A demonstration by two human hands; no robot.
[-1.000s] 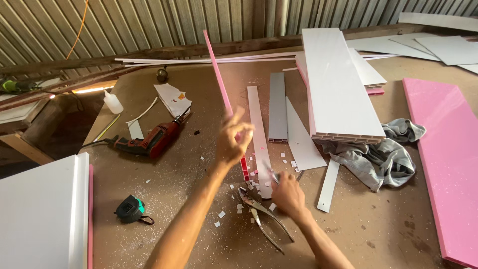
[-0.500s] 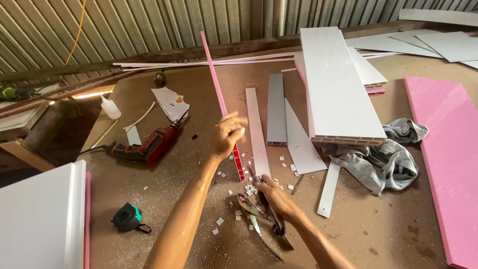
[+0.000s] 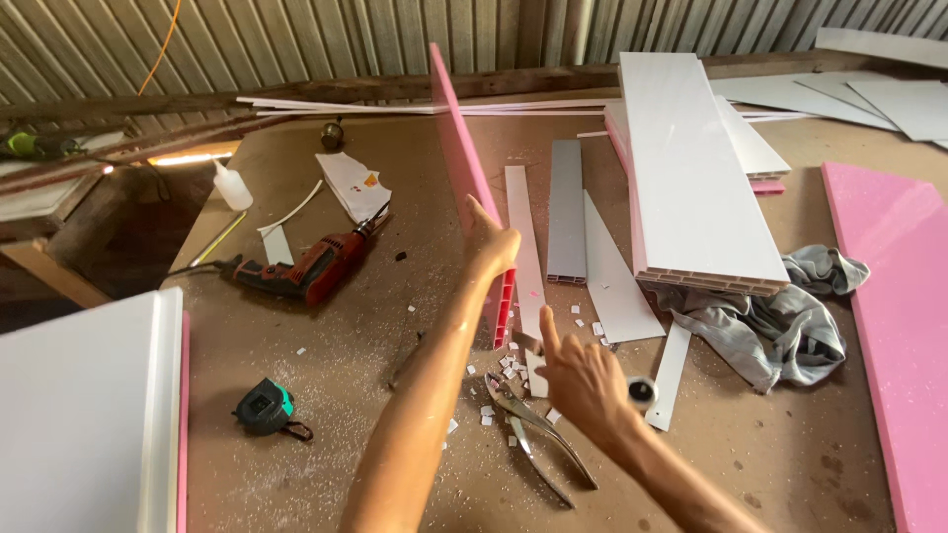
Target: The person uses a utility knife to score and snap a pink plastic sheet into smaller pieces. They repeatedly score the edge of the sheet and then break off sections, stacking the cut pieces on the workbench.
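A long pink panel (image 3: 456, 148) stands on its edge and runs away from me across the brown table (image 3: 375, 326). My left hand (image 3: 491, 245) grips its near end, thumb up against the pink face. My right hand (image 3: 585, 380) hovers just right of it, back toward me, with the index finger stuck out and the other fingers curled. Its palm is hidden. A small round roll (image 3: 642, 392) lies at its knuckles. Metal snips (image 3: 538, 439) lie below this hand among several small white offcuts (image 3: 509, 365).
White strips (image 3: 567, 212) and a wide white panel (image 3: 691, 178) lie beyond my hands, with a grey rag (image 3: 780, 326) beside them. A red drill (image 3: 311, 266), a tape measure (image 3: 265, 407) and a glue bottle (image 3: 232, 186) sit left. Pink boards (image 3: 894, 316) flank the right edge.
My left hand went from open in the air to gripping the pink panel. My right hand moved from near the white strips over the snips, then rose a little with its index finger out.
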